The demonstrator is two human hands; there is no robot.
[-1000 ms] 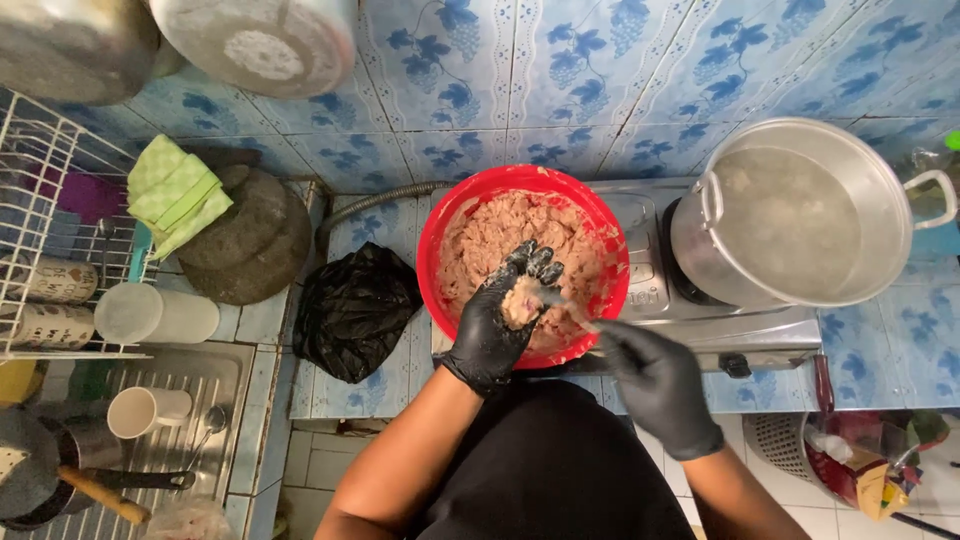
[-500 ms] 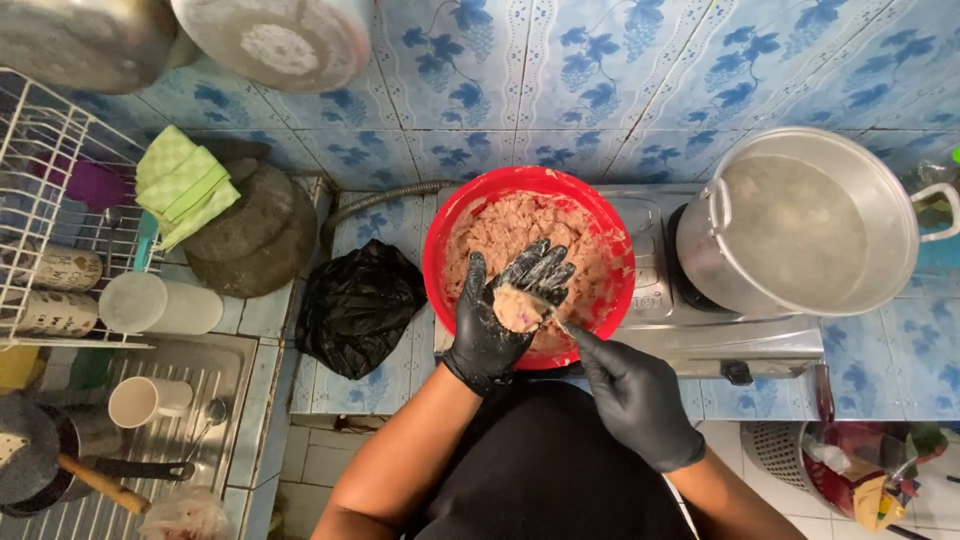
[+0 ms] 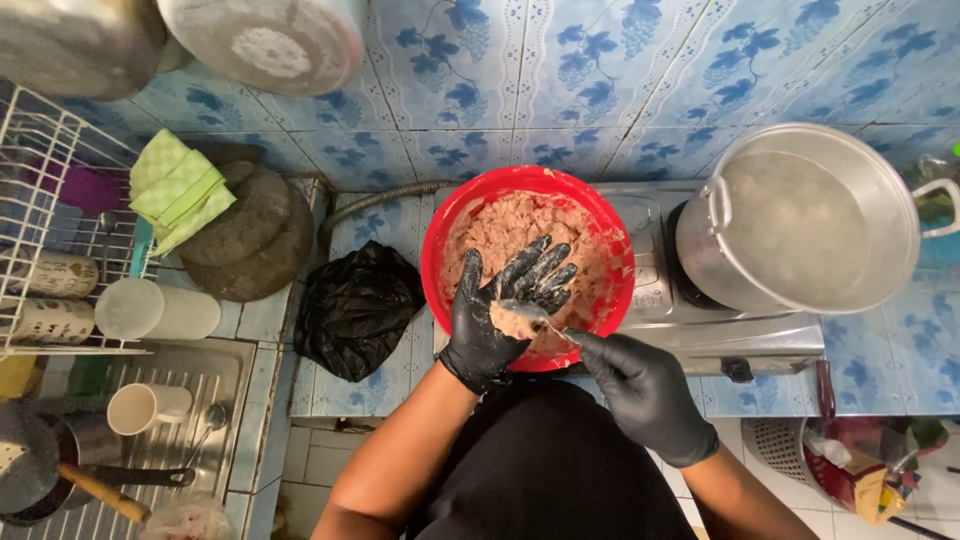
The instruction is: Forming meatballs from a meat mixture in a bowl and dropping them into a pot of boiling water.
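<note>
Left hand (image 3: 500, 312) (black glove): palm up over the near part of the red bowl (image 3: 440, 250), fingers spread wide, a lump of pale meat mix (image 3: 508, 322) resting in the cupped palm. Right hand (image 3: 645, 392) (also gloved): fingers closed around the handle of a spoon (image 3: 535, 318), whose bowl end lies on the lump; exact grip hard to make out. The red bowl holds more of the same mix. Steel pot (image 3: 800, 225) to the right, crumpled black bag (image 3: 355, 310) just left of the bowl.
</note>
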